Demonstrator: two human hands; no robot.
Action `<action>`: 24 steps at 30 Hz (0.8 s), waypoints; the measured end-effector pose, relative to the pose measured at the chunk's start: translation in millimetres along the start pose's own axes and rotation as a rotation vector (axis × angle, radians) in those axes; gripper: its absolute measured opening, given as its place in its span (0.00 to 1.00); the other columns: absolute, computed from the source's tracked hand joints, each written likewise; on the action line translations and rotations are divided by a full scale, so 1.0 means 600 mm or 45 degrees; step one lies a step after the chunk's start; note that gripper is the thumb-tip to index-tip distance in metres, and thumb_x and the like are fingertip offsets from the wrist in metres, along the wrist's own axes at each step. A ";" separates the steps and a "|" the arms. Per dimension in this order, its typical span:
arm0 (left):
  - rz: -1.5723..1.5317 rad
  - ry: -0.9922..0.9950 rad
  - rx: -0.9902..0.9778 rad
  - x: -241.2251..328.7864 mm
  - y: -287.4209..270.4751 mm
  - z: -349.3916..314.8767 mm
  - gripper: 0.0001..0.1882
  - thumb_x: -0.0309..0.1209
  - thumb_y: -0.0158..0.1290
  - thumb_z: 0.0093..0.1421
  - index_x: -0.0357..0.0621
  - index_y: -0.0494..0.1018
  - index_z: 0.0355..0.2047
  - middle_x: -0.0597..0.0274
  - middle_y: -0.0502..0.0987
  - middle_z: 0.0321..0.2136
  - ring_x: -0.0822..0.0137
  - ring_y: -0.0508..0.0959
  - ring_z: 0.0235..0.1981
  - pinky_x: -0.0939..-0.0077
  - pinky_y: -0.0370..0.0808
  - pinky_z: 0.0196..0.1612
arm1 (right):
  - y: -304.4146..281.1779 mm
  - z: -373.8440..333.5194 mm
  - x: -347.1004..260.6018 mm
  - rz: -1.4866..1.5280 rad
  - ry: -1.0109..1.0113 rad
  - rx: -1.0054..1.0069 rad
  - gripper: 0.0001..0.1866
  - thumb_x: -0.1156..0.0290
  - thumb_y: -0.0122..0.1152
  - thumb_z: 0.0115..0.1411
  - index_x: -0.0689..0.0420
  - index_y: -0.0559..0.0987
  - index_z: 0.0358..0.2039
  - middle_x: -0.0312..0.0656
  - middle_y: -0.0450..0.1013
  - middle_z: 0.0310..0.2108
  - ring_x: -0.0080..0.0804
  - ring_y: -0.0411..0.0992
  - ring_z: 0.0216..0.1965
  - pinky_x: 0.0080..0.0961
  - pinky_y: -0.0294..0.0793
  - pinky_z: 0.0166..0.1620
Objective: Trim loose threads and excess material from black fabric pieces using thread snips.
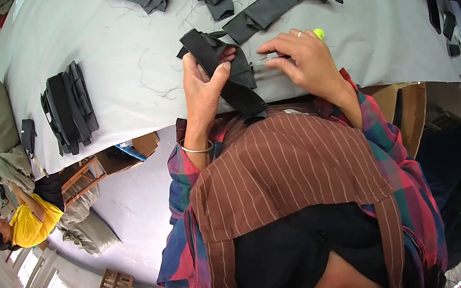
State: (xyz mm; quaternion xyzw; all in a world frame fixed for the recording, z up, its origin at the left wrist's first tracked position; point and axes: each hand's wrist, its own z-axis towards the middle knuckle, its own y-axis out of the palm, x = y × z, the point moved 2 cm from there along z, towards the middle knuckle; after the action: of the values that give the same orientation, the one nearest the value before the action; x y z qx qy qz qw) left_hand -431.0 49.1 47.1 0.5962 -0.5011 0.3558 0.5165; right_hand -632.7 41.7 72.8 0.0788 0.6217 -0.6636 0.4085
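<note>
My left hand [202, 83] is closed around a folded black fabric strip [243, 96], whose lower end hangs over the table's near edge. More black cloth bunches behind its fingers. Just to the right, my right hand [307, 62] pinches a slim tool [272, 56] with a thin, pale tip pointed toward the strip. The tool's exact kind is hard to make out. A bright yellow-green piece [318, 33] shows behind the right knuckles; whether it belongs to the tool I cannot tell.
Several black fabric pieces [276, 8] and loose threads lie across the far side of the grey-covered table [109, 37]. A stack of folded black pieces [68, 108] sits at left. Small black items [432, 9] lie far right. A person in yellow [32, 222] works beyond the left edge.
</note>
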 end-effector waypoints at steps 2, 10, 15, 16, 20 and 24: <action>0.019 0.000 0.003 0.000 0.001 0.000 0.20 0.20 0.52 0.55 0.34 0.59 0.46 0.52 0.71 0.44 0.66 0.74 0.46 0.74 0.69 0.52 | 0.004 0.000 -0.003 -0.027 -0.050 0.003 0.09 0.65 0.65 0.50 0.50 0.78 0.33 0.30 0.74 0.28 0.30 0.68 0.29 0.29 0.60 0.34; 0.003 -0.014 0.017 0.001 0.005 -0.002 0.19 0.19 0.52 0.55 0.34 0.59 0.46 0.51 0.73 0.43 0.66 0.74 0.45 0.74 0.69 0.52 | 0.010 0.008 -0.001 -0.231 -0.312 -0.026 0.08 0.64 0.65 0.48 0.48 0.77 0.29 0.29 0.67 0.23 0.27 0.66 0.29 0.27 0.56 0.33; 0.013 -0.008 0.008 0.001 0.005 -0.002 0.19 0.19 0.52 0.55 0.34 0.59 0.45 0.51 0.73 0.43 0.66 0.74 0.45 0.74 0.69 0.52 | 0.010 0.010 0.001 -0.260 -0.390 -0.018 0.07 0.64 0.64 0.49 0.47 0.76 0.28 0.28 0.66 0.22 0.26 0.65 0.29 0.27 0.56 0.33; 0.008 -0.010 0.010 0.002 0.005 -0.002 0.19 0.19 0.52 0.55 0.34 0.59 0.45 0.51 0.73 0.43 0.66 0.74 0.45 0.74 0.69 0.52 | 0.011 0.010 0.002 -0.257 -0.389 -0.018 0.07 0.64 0.64 0.49 0.47 0.76 0.28 0.28 0.66 0.22 0.26 0.65 0.29 0.27 0.56 0.33; 0.005 -0.015 0.004 -0.004 0.000 -0.004 0.19 0.19 0.52 0.54 0.34 0.59 0.45 0.51 0.73 0.43 0.66 0.74 0.46 0.75 0.69 0.52 | 0.014 0.009 0.006 -0.235 -0.384 -0.021 0.06 0.64 0.64 0.49 0.47 0.77 0.28 0.28 0.67 0.23 0.27 0.66 0.28 0.27 0.56 0.33; 0.019 -0.021 -0.009 -0.002 -0.005 -0.011 0.20 0.17 0.50 0.54 0.34 0.58 0.46 0.51 0.71 0.45 0.66 0.73 0.48 0.75 0.68 0.52 | 0.012 0.011 0.001 -0.113 -0.239 -0.043 0.07 0.67 0.64 0.48 0.49 0.78 0.30 0.30 0.69 0.23 0.32 0.65 0.27 0.29 0.57 0.32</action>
State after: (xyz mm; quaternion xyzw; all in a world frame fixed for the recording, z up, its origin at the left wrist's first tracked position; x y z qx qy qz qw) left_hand -427.4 55.4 46.6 0.5934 -0.5112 0.3530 0.5119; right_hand -626.0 36.1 68.4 -0.0184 0.5948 -0.6749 0.4364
